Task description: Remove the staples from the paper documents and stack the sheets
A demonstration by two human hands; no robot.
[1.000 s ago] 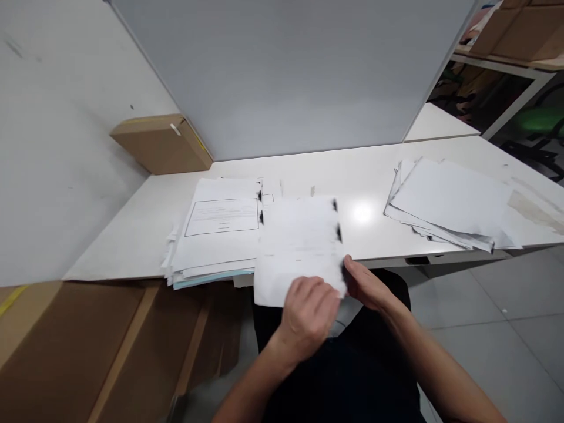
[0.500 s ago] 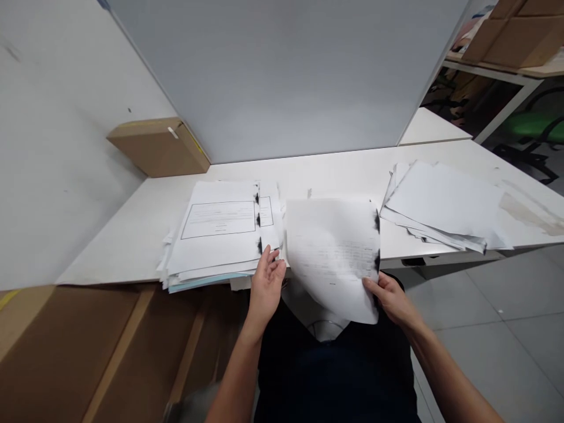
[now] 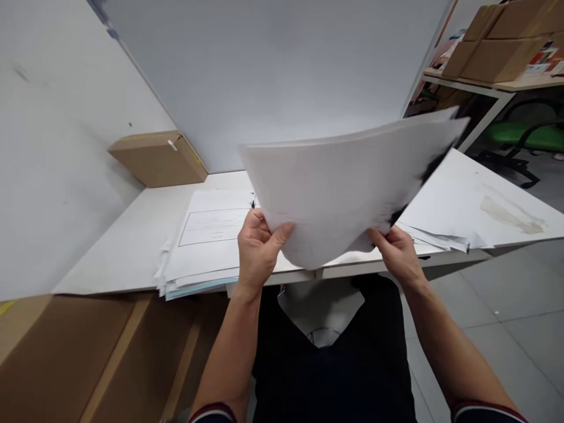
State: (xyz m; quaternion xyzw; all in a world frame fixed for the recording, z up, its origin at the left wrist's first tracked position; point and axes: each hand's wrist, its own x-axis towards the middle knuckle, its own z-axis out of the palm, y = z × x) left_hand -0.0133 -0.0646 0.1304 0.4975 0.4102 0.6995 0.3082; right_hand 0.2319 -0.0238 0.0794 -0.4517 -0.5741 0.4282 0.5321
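Observation:
Raised above the desk, a few sheets of paper are held between my two hands, curved and slightly blurred, with black smudges along their right edge. My left hand pinches their lower left, thumb on top. At the lower right edge, my right hand is closed on the same sheets. To the left lies a stack of printed papers, its top page showing a boxed text; the held sheets and my left hand hide its right side. A second paper pile sits on the right, partly covered by the held sheets.
The white desk meets a grey-white panel at the back. A flat cardboard box leans at the back left. Large cardboard boxes stand below left. A green chair and a shelf with boxes are at right.
The paper has risen from the desk's front edge to above it. My left hand, earlier open beside the left stack, now grips the sheets too. The view has shifted slightly.

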